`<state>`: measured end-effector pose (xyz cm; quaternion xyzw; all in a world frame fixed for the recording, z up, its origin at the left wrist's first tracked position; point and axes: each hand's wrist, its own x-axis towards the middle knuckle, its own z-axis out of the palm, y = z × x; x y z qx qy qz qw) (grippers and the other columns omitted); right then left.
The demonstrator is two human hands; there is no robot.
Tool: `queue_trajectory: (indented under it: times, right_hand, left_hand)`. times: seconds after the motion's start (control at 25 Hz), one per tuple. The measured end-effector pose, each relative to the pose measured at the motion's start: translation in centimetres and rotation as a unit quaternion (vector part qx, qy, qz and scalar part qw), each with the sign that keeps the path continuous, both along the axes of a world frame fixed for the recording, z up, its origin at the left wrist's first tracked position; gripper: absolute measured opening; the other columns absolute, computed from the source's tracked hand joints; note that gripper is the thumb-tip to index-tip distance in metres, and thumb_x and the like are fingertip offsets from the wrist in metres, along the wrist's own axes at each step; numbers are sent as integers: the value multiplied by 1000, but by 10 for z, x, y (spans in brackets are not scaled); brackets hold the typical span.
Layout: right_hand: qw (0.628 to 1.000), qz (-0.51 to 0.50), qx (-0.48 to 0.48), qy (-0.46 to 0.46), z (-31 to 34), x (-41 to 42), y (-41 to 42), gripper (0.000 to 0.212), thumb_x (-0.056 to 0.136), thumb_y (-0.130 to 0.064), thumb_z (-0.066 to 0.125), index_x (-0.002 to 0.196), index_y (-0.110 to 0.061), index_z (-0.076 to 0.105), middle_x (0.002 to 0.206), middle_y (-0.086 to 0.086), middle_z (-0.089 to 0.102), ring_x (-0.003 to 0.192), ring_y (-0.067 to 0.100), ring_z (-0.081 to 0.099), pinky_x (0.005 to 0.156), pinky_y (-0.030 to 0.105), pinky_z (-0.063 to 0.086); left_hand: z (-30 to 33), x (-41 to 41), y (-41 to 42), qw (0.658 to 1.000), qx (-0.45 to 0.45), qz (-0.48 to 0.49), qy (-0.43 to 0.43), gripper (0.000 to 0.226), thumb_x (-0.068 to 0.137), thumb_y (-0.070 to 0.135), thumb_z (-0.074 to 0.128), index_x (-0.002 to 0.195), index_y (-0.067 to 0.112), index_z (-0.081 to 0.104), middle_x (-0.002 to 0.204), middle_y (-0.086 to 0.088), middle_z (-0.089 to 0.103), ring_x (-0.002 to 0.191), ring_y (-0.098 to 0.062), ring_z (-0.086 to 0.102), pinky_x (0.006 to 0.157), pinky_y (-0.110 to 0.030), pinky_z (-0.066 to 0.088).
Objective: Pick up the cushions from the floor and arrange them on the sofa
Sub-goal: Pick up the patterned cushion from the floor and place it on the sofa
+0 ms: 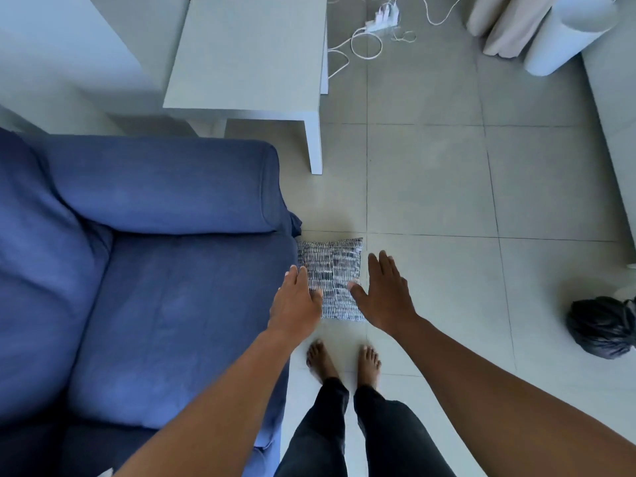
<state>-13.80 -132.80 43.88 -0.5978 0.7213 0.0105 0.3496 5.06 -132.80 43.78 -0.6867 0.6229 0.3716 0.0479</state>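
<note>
A: How many cushions?
B: One patterned cushion (332, 278), on the floor against the sofa (155, 270) front corner.
A: Hands?
B: Two. Left hand (296, 297) and right hand (387, 294) flank it, fingers spread, gripping nothing.

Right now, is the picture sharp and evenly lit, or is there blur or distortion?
Head view: soft, even, bluish light; faint shadows under the white side table; wide-angle bending of the floor tile lines toward the edges; patterned cushion and both open hands, left and right, reasonably sharp.
</note>
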Motion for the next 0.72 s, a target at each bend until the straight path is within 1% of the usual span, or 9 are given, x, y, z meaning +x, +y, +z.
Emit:
queue_trajectory:
  times: [0.08,0.2,0.28,0.36,0.44,0.6,0.72]
  right_hand:
    - [1000,5,23,-7,-33,3,-15,80,104,-49,48,164,-7,15,174,17,6,161,32,4,125,52,18]
    - [999,15,44,-9,-96,3,-37,80,104,-49,48,164,-7,15,174,16,7,161,32,6,126,51,18]
    - [998,14,62,-8,-146,-2,-48,81,104,-49,49,164,-6,16,173,17,9,161,32,8,125,52,20]
    - [997,12,77,-10,-203,-7,-56,80,104,-47,50,163,-5,17,173,18,11,160,33,10,124,53,21]
    - [996,15,90,-3,-255,-13,-64,79,104,-47,49,163,-5,17,173,19,12,160,33,10,124,52,22]
    - [994,24,105,-6,-352,-16,-77,79,105,-47,47,164,-5,16,172,21,12,160,34,11,125,51,21]
    - [994,20,106,-15,-417,-15,-87,79,105,-46,48,163,-3,16,172,22,13,160,35,12,126,52,21]
  left_hand:
    - [-28,-5,-12,1000,27,9,4,65,111,31,40,167,7,18,178,-10,11,164,-25,13,125,-43,26]
    - [-84,-12,-31,998,47,42,5,56,110,25,42,161,3,30,172,-14,25,157,-29,30,117,-42,34]
    - [-137,-15,-44,994,74,80,1,55,109,25,44,158,1,34,168,-16,32,152,-32,37,115,-43,36]
    - [-198,-16,-57,987,100,124,-7,57,108,27,46,157,-1,36,166,-19,36,150,-35,40,116,-43,36]
    - [-253,-18,-69,982,118,148,-15,58,108,29,47,157,-1,37,164,-21,40,149,-38,42,116,-44,37]
    - [-347,-26,-89,975,120,184,-28,61,108,29,47,160,1,34,164,-19,41,149,-36,43,116,-45,38]
    - [-408,-31,-99,956,109,269,-40,54,107,28,47,153,0,42,157,-19,49,140,-36,51,103,-41,43]
